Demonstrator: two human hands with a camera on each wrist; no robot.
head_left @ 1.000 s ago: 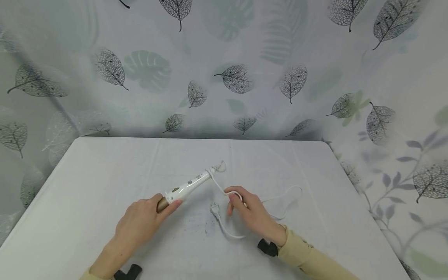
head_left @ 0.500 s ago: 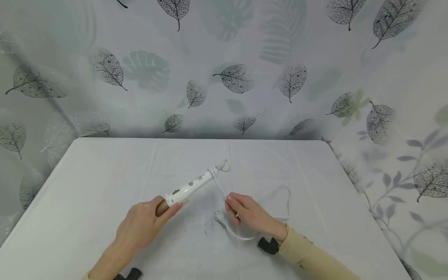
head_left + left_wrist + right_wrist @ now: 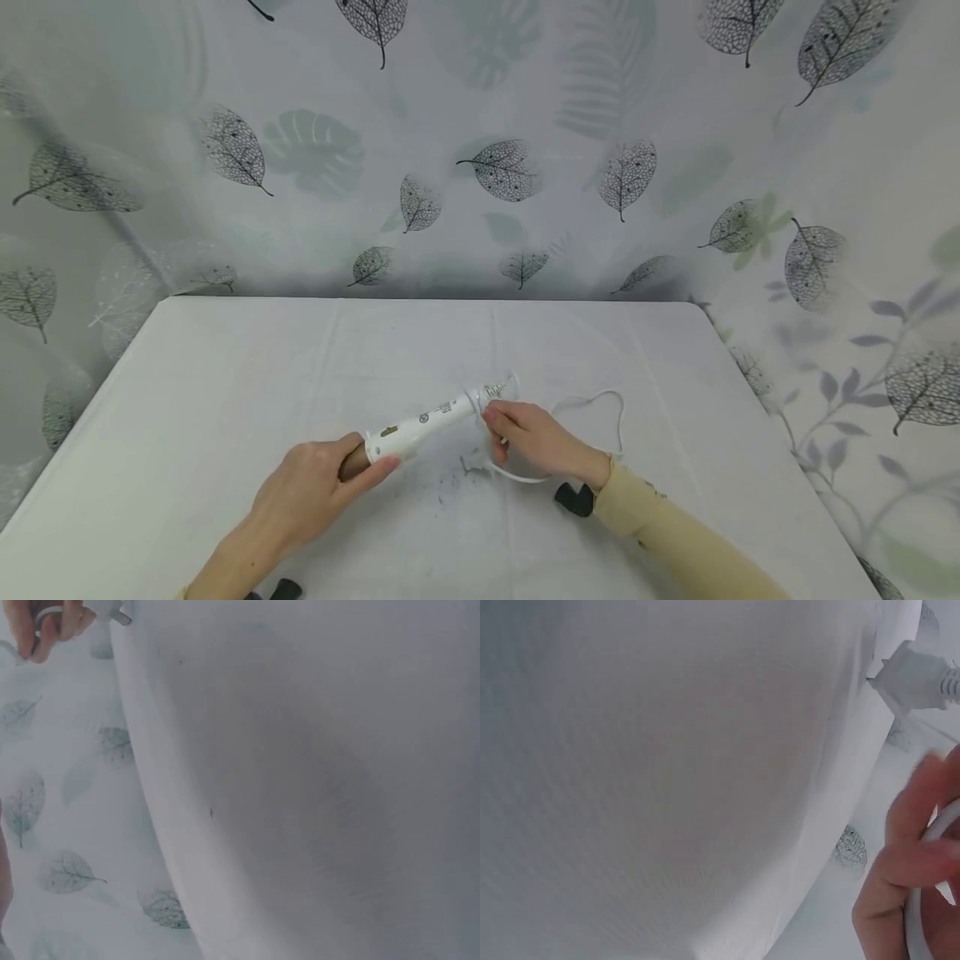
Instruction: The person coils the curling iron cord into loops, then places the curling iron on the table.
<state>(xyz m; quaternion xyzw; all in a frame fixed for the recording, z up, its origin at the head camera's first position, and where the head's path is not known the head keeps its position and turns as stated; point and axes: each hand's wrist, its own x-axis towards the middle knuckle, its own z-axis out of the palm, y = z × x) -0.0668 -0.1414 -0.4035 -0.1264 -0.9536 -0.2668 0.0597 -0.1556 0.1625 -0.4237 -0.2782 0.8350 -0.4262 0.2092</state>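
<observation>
A slim white hair iron (image 3: 420, 429) with printed markings and a brownish end lies slantwise in the head view. My left hand (image 3: 307, 483) grips it by the brownish end, thumb along the near side. At its other end, beside the coiled cord sleeve (image 3: 495, 389), my right hand (image 3: 543, 437) pinches the white power cord (image 3: 621, 417). A turn of cord goes round the handle there. In the right wrist view the cord runs between the curled fingers (image 3: 900, 877), and the plug (image 3: 915, 679) hangs beyond them. The plug is blurred in the head view.
White cloth covers the table (image 3: 247, 367), and a loop of cord trails to the right. Leaf-print fabric (image 3: 315, 225) stands behind the far edge and at both sides. Dark wrist mounts (image 3: 574, 500) show under the forearms.
My right hand has shifted its hold on the cord and moved up to the handle's end. The hair iron's cord end has swung right and lower. The left hand keeps its grip.
</observation>
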